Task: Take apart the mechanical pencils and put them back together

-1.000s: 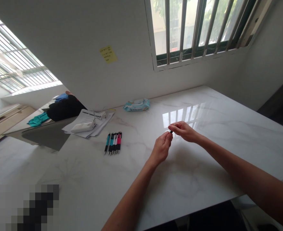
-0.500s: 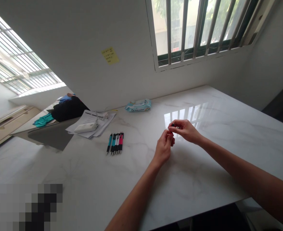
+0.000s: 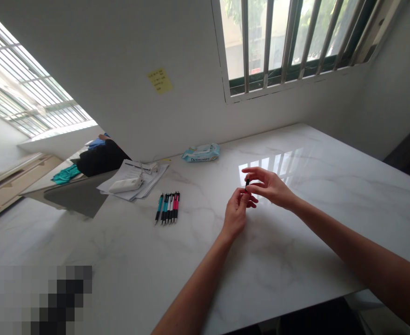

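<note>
A small black pen part (image 3: 247, 182) stands upright between my hands, pinched in the fingertips of my left hand (image 3: 236, 214). My right hand (image 3: 269, 186) is just to the right of it, fingers apart, with the thumb close beside the part. Both hands are above the white marble table (image 3: 295, 242). To their left lies a tight row of several click pens (image 3: 168, 208) in teal, black, white and red. I cannot make out what the left fingers hide.
Left of the pens, loose papers (image 3: 135, 171) lie under a white box-shaped device (image 3: 126, 185). A blue-and-white wet wipes packet (image 3: 201, 152) lies at the back edge. A black bag (image 3: 102, 158) and teal cloth (image 3: 65, 177) are beyond the table's left side.
My right hand's fingers have spread from a close pinch, and the black part now shows between my hands. The view has shifted slightly.
</note>
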The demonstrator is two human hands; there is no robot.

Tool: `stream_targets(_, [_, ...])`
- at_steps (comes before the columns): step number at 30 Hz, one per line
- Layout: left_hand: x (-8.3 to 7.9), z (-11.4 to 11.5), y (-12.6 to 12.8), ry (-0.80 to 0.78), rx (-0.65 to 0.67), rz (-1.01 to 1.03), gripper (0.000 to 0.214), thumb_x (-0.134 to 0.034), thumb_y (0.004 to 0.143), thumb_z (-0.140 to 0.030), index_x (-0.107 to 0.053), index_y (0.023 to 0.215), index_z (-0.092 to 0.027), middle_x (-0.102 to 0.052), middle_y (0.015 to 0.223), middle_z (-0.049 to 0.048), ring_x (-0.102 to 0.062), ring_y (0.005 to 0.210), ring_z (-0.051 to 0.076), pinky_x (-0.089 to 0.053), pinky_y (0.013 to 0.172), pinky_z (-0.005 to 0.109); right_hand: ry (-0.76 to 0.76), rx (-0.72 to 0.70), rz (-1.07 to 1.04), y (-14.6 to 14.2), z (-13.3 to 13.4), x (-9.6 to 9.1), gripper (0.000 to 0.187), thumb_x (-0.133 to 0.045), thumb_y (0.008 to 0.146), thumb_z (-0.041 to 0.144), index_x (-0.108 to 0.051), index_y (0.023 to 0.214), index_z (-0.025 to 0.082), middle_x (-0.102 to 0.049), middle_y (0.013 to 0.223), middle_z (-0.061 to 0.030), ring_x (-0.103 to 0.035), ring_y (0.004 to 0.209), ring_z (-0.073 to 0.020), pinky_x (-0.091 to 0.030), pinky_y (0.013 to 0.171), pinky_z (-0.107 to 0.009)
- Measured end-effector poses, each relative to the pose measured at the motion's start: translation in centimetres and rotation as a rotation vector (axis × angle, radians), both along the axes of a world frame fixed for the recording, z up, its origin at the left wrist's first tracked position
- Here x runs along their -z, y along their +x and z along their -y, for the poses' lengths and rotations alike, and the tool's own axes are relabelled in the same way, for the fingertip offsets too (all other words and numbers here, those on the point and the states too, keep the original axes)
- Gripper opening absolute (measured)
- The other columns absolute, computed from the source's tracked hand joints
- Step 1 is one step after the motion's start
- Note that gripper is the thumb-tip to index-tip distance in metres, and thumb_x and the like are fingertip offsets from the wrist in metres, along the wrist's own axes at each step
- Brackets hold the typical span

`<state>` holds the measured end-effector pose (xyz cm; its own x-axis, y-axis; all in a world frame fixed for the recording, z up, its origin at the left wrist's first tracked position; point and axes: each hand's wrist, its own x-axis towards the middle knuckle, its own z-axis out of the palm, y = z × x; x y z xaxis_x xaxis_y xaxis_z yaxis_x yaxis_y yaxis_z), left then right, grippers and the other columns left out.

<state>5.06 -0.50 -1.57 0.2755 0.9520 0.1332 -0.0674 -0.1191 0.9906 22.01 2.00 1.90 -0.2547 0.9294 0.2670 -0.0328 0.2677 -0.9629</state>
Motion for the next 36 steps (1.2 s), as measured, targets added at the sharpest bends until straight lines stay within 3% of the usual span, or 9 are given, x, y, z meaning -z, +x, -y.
stream_targets(9, [-0.19, 0.23, 0.13, -0.021, 0.005, 0.004, 0.032, -0.054, 0.102, -0.049, -0.059, 0.105, -0.017, -0.074, 0.093, 0.008, -0.069, 0.081, 0.018, -0.052, 0.082, 0.034, -0.004, -0.01, 0.016, 0.16, -0.21, 0.2, 0.048, -0.071, 0.085, 0.026, -0.065, 0.132, 0.021, -0.074, 0.109, -0.0092, -0.072, 0.097, -0.0219, -0.058, 0.09, -0.041])
stream_targets(13, [-0.29, 0.28, 0.1, -0.027, 0.006, 0.003, 0.033, -0.055, 0.101, -0.05, -0.06, 0.104, -0.017, -0.074, 0.094, 0.0086, -0.069, 0.082, 0.019, -0.053, 0.083, 0.034, 0.032, -0.02, 0.01, 0.09, -0.17, 0.27, 0.048, -0.07, 0.084, 0.025, -0.066, 0.132, 0.023, -0.073, 0.117, -0.01, -0.068, 0.114, -0.0249, -0.057, 0.095, -0.041])
stream_targets(17, [-0.39, 0.34, 0.12, -0.033, 0.011, 0.015, 0.032, -0.056, 0.101, -0.049, -0.06, 0.105, -0.017, -0.074, 0.095, 0.0088, -0.069, 0.082, 0.019, -0.053, 0.083, 0.034, -0.016, -0.013, 0.011, 0.08, -0.08, 0.14, 0.045, -0.07, 0.087, 0.029, -0.066, 0.131, 0.021, -0.074, 0.111, -0.0096, -0.072, 0.099, -0.0227, -0.059, 0.088, -0.04])
stream_targets(20, [-0.4, 0.37, 0.16, -0.04, 0.012, 0.016, 0.032, -0.056, 0.1, -0.049, -0.06, 0.104, -0.018, -0.074, 0.096, 0.0091, -0.069, 0.083, 0.019, -0.053, 0.084, 0.035, -0.001, -0.019, 0.004, 0.1, -0.02, 0.04, 0.046, -0.072, 0.085, 0.028, -0.066, 0.131, 0.023, -0.073, 0.116, -0.0102, -0.07, 0.107, -0.0245, -0.059, 0.089, -0.039])
stream_targets(23, [-0.31, 0.31, 0.15, -0.042, 0.016, 0.024, 0.033, -0.057, 0.1, -0.05, -0.06, 0.105, -0.018, -0.074, 0.096, 0.0094, -0.069, 0.084, 0.019, -0.054, 0.085, 0.036, -0.014, 0.004, 0.013, 0.15, 0.0, 0.02, 0.043, -0.073, 0.086, 0.032, -0.069, 0.127, 0.021, -0.075, 0.109, -0.0098, -0.072, 0.103, -0.0248, -0.059, 0.088, -0.04])
stream_targets(26, [-0.24, 0.25, 0.09, -0.054, 0.015, 0.035, 0.032, -0.058, 0.1, -0.05, -0.059, 0.103, -0.018, -0.075, 0.097, 0.0097, -0.069, 0.083, 0.019, -0.054, 0.085, 0.036, -0.023, -0.041, 0.008, 0.15, 0.05, 0.02, 0.045, -0.069, 0.089, 0.032, -0.066, 0.132, 0.022, -0.075, 0.116, -0.0114, -0.072, 0.106, -0.0259, -0.06, 0.085, -0.04])
stream_targets(28, [-0.22, 0.23, 0.04, -0.047, 0.02, 0.034, 0.032, -0.057, 0.1, -0.049, -0.059, 0.103, -0.017, -0.075, 0.097, 0.0097, -0.069, 0.084, 0.019, -0.053, 0.085, 0.036, 0.01, -0.014, 0.017, 0.07, 0.1, 0.04, 0.045, -0.074, 0.086, 0.033, -0.068, 0.129, 0.023, -0.074, 0.118, -0.0109, -0.07, 0.111, -0.0266, -0.06, 0.088, -0.04])
stream_targets(32, [-0.12, 0.14, -0.07, -0.029, 0.019, 0.027, 0.031, -0.057, 0.1, -0.049, -0.06, 0.105, -0.018, -0.075, 0.098, 0.0097, -0.069, 0.087, 0.02, -0.052, 0.087, 0.036, 0.017, 0.061, 0.012, -0.09, 0.2, 0.05, 0.037, -0.078, 0.085, 0.037, -0.072, 0.118, 0.021, -0.076, 0.101, -0.0081, -0.073, 0.098, -0.0243, -0.059, 0.091, -0.042])
stream_targets(36, [0.05, -0.05, -0.17, -0.01, -0.013, -0.031, 0.032, -0.058, 0.099, -0.05, -0.061, 0.101, -0.019, -0.075, 0.105, 0.0105, -0.069, 0.092, 0.021, -0.051, 0.089, 0.036, 0.048, 0.059, -0.017, 0.28, 0.24, -0.41, 0.037, -0.075, 0.088, 0.037, -0.07, 0.121, 0.022, -0.077, 0.107, -0.0092, -0.072, 0.104, -0.0256, -0.06, 0.09, -0.041])
